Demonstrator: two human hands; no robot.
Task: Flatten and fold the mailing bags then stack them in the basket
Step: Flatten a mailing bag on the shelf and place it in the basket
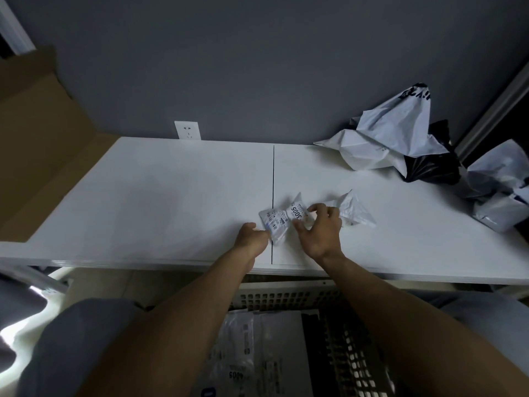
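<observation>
Near the tabletop's (171,196) front edge lies a crumpled white mailing bag (296,215). The left hand's (252,239) fingers (264,231) pinch its left end, and the right hand's (320,233) curl round its middle. Below that edge, the basket (286,296) holds flattened bags (257,353).

Mailing bags (276,222) (386,133) (429,167) (498,190) on table: four at least; basket (286,296): one; hands (253,239) (320,234): two.

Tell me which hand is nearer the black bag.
Right. The right hand grips the crumpled mailer, below-left of the black bag; the left hand pinches its other end, further left.
</observation>
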